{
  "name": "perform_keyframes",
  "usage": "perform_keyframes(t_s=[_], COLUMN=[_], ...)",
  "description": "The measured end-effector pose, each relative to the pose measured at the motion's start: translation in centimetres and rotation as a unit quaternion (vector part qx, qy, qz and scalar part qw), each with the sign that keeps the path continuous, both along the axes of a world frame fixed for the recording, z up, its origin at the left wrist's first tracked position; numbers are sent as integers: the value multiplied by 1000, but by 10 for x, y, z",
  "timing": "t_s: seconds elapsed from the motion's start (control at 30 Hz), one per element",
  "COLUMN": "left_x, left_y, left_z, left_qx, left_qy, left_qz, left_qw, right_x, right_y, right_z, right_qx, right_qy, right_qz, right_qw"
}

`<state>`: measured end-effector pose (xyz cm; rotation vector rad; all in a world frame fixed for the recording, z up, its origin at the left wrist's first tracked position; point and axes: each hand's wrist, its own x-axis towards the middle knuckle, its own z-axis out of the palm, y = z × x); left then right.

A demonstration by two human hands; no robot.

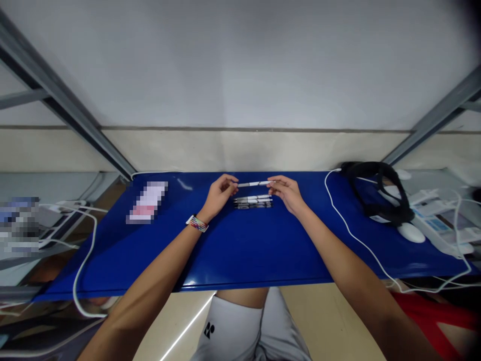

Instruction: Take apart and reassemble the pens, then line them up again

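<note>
My left hand [220, 194] and my right hand [286, 192] hold one white pen [254, 184] between them, a little above the blue table [240, 245]. The left fingers pinch its left end and the right fingers pinch its right end. The pen lies level, crosswise in front of me. Just below it, several more pens [252, 201] lie side by side in a short row on the table, between my two hands. A coloured band sits on my left wrist.
A white cable [349, 228] runs across the table's right side. A black strap headset [379, 193] and white devices lie at the far right. A blurred pink-white item [147, 201] rests at the left. Metal frame bars slant up on both sides; a wall stands behind.
</note>
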<state>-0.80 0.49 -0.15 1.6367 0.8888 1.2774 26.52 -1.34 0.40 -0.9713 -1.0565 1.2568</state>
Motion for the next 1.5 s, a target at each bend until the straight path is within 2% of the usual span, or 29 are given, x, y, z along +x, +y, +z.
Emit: perform_keyframes(t_s=[0.23,0.6,0.73,0.83,0.93,1.23,1.5], left_x=[0,1,1,2,3,4,5], left_y=[2,-1,-1,0,0,-1,-3], left_z=[-3,3,4,5,6,6,6], left_qx=[7,-5,-10,-17,-20,-20,-32], left_qy=[19,9,-9,-26,-39,-36,-43], left_qz=[14,36,46,48,47,37,36], left_qw=[1000,999,999,998,998,998,998], right_x=[2,3,4,5,6,3,2], right_y=[2,2,-1,-3,-4,-1,-1], right_z=[1,-2,6,12,12,5,3], right_qx=[-6,-13,-61,-110,-139,-108,-86], right_qy=[3,14,93,175,216,195,180], right_qz=[-12,-3,65,129,162,113,109], right_qw=[1000,1000,992,970,953,968,974])
